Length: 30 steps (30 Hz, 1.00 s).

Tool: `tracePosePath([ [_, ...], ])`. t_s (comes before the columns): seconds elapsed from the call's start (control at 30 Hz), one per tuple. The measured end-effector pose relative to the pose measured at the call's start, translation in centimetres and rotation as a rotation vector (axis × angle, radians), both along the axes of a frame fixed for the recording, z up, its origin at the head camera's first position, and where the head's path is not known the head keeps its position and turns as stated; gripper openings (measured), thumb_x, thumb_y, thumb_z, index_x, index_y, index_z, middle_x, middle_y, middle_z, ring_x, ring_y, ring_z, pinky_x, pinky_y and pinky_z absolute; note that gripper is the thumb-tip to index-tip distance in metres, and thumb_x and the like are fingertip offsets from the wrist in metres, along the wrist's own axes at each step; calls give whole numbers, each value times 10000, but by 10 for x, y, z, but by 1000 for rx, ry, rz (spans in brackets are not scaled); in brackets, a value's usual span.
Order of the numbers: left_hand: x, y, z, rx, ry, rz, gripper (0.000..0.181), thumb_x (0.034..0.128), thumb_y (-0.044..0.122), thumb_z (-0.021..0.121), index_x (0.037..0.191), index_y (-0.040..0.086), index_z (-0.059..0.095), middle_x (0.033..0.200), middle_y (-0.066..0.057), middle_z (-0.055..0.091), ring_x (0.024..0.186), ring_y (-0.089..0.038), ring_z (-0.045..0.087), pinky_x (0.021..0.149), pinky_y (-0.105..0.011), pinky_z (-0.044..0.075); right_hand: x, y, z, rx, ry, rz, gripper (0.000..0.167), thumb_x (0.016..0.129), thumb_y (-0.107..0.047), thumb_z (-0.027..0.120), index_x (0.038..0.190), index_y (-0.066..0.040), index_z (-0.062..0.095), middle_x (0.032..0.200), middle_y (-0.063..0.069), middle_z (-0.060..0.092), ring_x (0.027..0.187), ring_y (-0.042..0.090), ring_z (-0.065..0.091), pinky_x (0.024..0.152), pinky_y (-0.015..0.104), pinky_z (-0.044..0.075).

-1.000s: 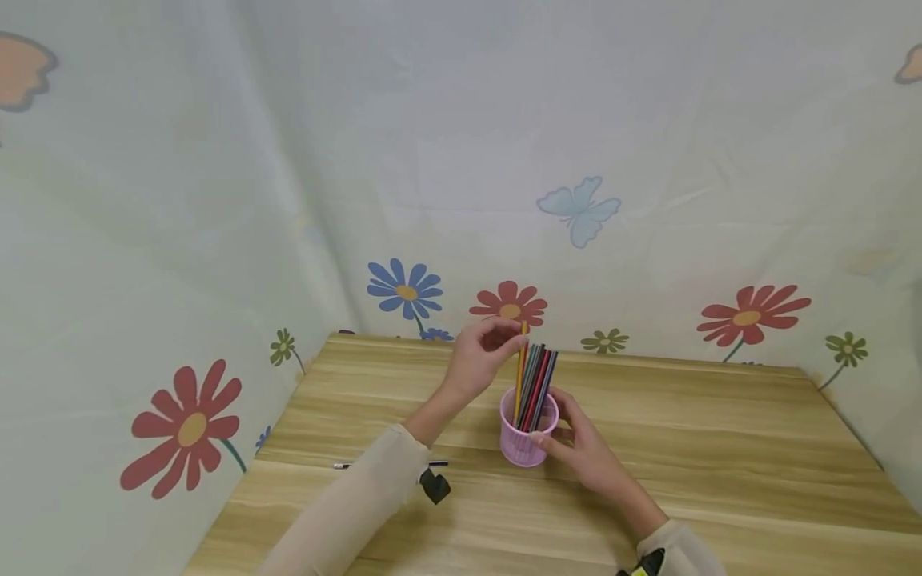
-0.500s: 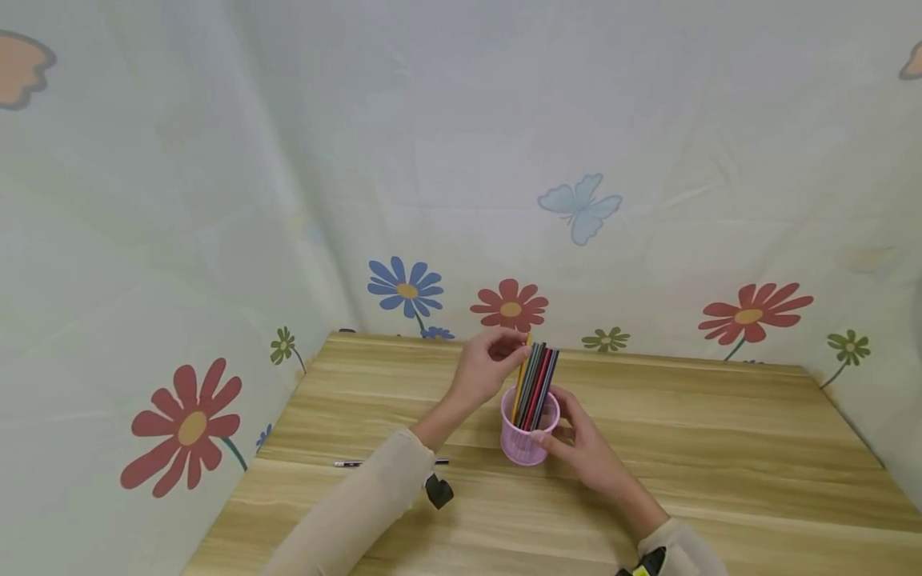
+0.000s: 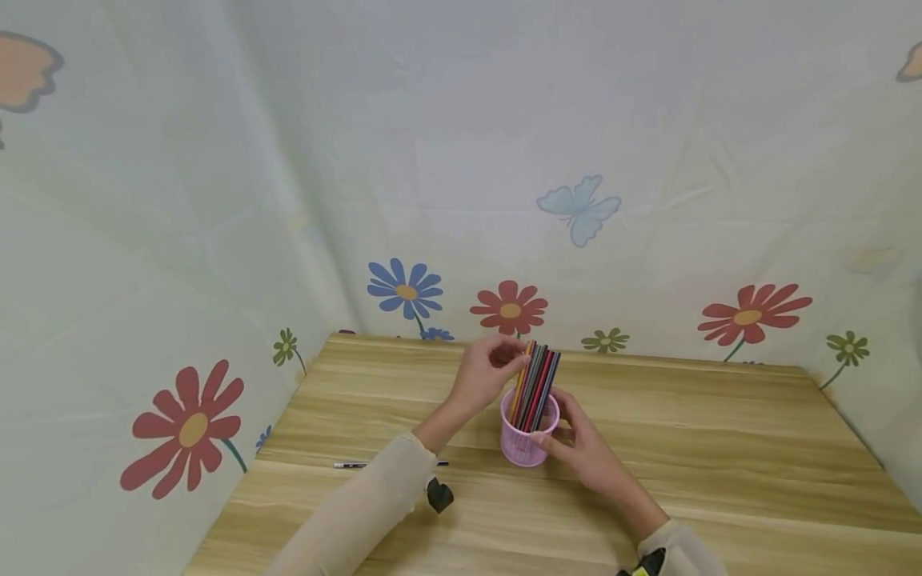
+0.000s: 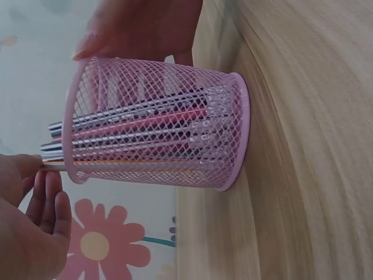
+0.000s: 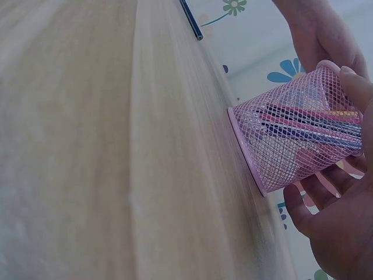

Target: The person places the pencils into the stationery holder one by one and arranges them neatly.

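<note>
A pink mesh pencil cup (image 3: 524, 448) stands upright on the wooden table, with several pencils (image 3: 542, 384) leaning in it toward the right. My left hand (image 3: 484, 372) is at the cup's far left, thumb and fingertips pinching the top end of a yellow pencil (image 3: 518, 392) whose lower part is inside the cup. In the left wrist view, that pinched end (image 4: 53, 167) pokes just past the rim. My right hand (image 3: 587, 452) grips the cup from the right, thumb near the rim and fingers round the far side.
A dark pencil (image 3: 349, 465) lies on the table (image 3: 720, 448) to the left, its middle hidden under the left sleeve (image 3: 374, 496). Flower-printed cloth (image 3: 461, 160) rises behind the table and along its sides.
The yellow pencil has sunk lower into the cup, its top now about level with the others. My left hand has come down with it. The right hand and cup have stayed put.
</note>
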State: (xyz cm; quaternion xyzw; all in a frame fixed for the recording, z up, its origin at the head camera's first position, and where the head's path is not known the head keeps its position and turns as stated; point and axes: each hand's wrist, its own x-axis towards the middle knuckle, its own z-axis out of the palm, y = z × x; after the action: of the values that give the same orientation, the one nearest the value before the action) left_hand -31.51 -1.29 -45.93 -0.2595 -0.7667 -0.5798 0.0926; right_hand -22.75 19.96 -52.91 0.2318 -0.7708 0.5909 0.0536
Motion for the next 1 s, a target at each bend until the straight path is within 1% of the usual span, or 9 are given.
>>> tracePosePath([
  [0.1, -2, 0, -5, -4, -2, 8, 160, 991, 219, 784, 1122, 130, 761, 980, 15, 747, 859, -132, 700, 788, -286, 608, -1, 0, -2, 11, -4, -6, 717, 1000, -138, 751, 1610, -161, 375, 1474, 171, 556, 1348, 383, 526, 1055, 427, 529],
  [0.23, -4, 2, -7, -7, -14, 9, 151, 984, 225, 793, 1101, 136, 758, 976, 18, 748, 853, -133, 702, 788, -289, 609, -1, 1, -3, 16, -14, -18, 716, 1001, -148, 753, 1610, -178, 377, 1471, 160, 558, 1348, 371, 526, 1056, 398, 528],
  [0.4, -5, 2, -11, -35, -32, 20, 143, 978, 230, 800, 1092, 155, 757, 986, 38, 733, 864, -117, 697, 800, -277, 606, 0, 0, -2, 21, -12, -19, 706, 1007, -151, 745, 1609, -167, 376, 1469, 168, 555, 1348, 379, 523, 1061, 399, 525],
  [0.53, -5, -4, -15, -66, -52, -4, 163, 980, 262, 799, 1108, 171, 755, 1010, 43, 734, 884, -121, 699, 820, -287, 603, 0, 0, -3, 22, -10, -21, 709, 1006, -147, 745, 1610, -161, 373, 1468, 167, 553, 1345, 372, 522, 1060, 388, 524],
  [0.63, -6, -12, -18, -89, -70, -35, 192, 976, 296, 800, 1122, 179, 755, 1021, 44, 745, 903, -127, 707, 832, -295, 603, -1, 0, -3, 19, -8, -19, 713, 1003, -138, 747, 1609, -153, 372, 1462, 168, 558, 1340, 366, 528, 1057, 397, 527],
  [0.77, -9, -28, -21, -139, -82, -59, 248, 972, 313, 803, 1144, 140, 755, 1028, 35, 756, 929, -126, 714, 846, -299, 602, -3, 0, -4, 25, -19, -23, 727, 1001, -146, 753, 1616, -169, 366, 1476, 152, 553, 1351, 355, 526, 1065, 410, 524],
  [0.9, -11, -48, -24, -222, -85, -78, 250, 972, 258, 807, 1166, 107, 759, 1024, 34, 755, 938, -126, 709, 855, -301, 598, -3, 0, -4, 33, -26, -24, 733, 1005, -168, 753, 1621, -174, 356, 1496, 149, 541, 1363, 360, 521, 1071, 404, 521],
  [1.0, -11, -63, -26, -303, -87, -113, 213, 971, 212, 805, 1153, 110, 768, 1007, 46, 747, 925, -123, 696, 848, -297, 591, -2, 0, -4, 32, -22, -22, 727, 1006, -171, 752, 1618, -170, 360, 1490, 156, 544, 1359, 369, 523, 1069, 393, 523],
])
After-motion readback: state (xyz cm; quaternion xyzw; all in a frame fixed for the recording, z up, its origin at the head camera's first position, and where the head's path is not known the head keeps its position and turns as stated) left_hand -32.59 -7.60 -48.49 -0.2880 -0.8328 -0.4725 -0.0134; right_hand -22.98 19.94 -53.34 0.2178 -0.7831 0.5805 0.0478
